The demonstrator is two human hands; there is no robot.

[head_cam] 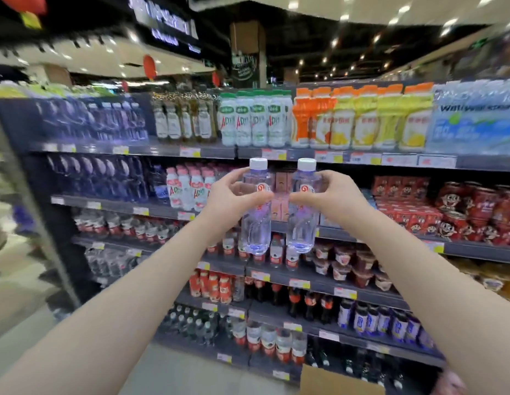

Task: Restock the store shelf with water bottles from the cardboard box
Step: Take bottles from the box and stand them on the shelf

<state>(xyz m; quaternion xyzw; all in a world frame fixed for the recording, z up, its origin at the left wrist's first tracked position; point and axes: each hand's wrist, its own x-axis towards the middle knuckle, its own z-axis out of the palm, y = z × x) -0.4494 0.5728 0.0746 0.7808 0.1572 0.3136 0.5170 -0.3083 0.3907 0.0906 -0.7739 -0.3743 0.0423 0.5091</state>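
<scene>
We're in a supermarket drinks aisle: tiered shelving runs from nine to three o'clock, crammed with bottled drinks, price tags along every edge, ceiling spotlights at one o'clock, a red lantern at eleven.

Two water bottles, two hands, one cardboard box, corner only; one store shelf.

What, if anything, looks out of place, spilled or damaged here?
Nothing stands out. The left hand grips the left bottle and the right hand the right bottle, both upright, capped and undented. Rows on the shelf look tidy, though blur hides detail at the edges.
</scene>
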